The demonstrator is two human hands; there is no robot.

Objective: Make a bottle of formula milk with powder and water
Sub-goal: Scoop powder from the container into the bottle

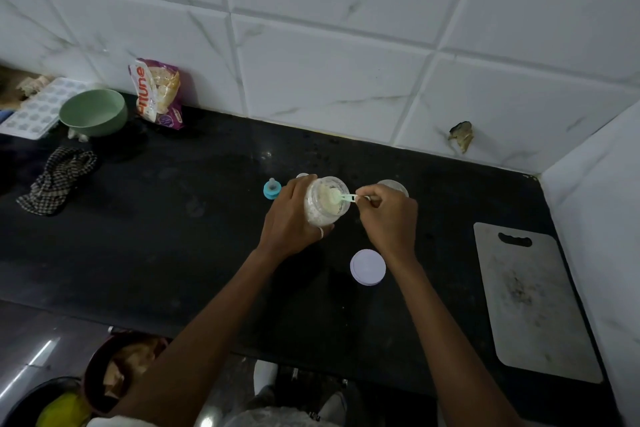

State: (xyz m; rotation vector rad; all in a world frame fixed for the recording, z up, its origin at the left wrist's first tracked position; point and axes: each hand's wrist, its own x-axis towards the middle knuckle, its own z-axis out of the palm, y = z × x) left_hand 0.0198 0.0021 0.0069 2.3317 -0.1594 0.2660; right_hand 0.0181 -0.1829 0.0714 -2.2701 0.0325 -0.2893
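Centrally, left hand (290,218) gripping clear round jar (325,210), right hand (391,218) pinching green scoop (343,198)

- The scene was dim overall, with a cool grey cast; no lamp was in view.
- The tiled wall (346,45) was the brightest area, evenly lit, without hard glare.
- The black worktop (173,218) read nearly featureless; one small glint sat near its back edge.
- The packet (157,94) threw a soft shadow on the wall to its right.
- Pale streaks of reflected light showed on the floor (34,357) at lower left.
- Grout lines and the worktop's front edge bowed toward the frame edges, a wide-angle distortion.
- The left hand (291,218) and right hand (388,215) were reasonably sharp; the bottom edge was soft and murky.
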